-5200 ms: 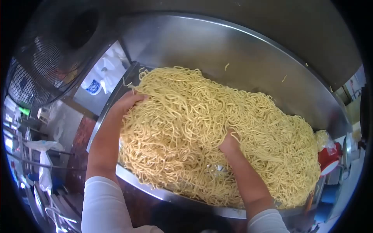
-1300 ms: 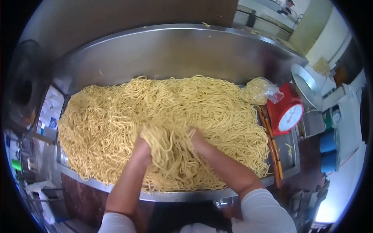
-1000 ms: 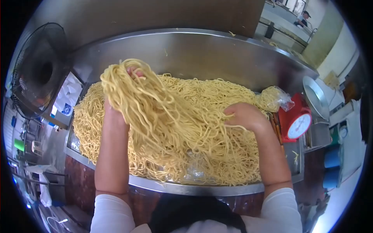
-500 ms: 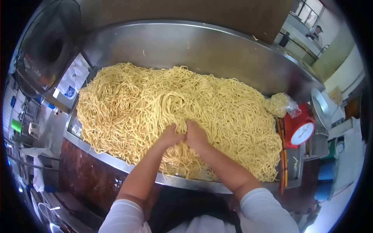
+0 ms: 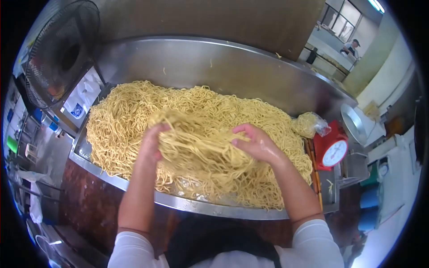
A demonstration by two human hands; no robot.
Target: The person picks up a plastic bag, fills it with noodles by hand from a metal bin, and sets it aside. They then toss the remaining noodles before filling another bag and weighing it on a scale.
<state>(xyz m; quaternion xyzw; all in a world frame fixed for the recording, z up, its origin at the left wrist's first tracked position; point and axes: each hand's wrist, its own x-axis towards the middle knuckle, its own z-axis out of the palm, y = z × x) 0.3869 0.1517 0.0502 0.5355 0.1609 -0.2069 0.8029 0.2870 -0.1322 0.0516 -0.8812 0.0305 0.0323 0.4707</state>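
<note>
A big heap of yellow noodles [image 5: 134, 111] fills a long steel tray [image 5: 214, 67]. My left hand [image 5: 151, 144] and my right hand [image 5: 257, 144] hold a bunch of noodles [image 5: 199, 143] lifted between them above the near part of the heap. Strands stretch from one hand to the other and hang down into the pile. Both forearms are bare, with white sleeves at the bottom of the view.
A red dial scale [image 5: 331, 149] stands at the tray's right end, with a clear bag of noodles [image 5: 308, 124] beside it. A black fan [image 5: 60, 49] stands at the upper left. Blue containers [image 5: 370, 201] sit at the lower right. A person [image 5: 351, 47] stands far back.
Half a second ago both hands were pressed together low in the heap; now they are apart and raised, with a bunch of noodles pulled up between them.
</note>
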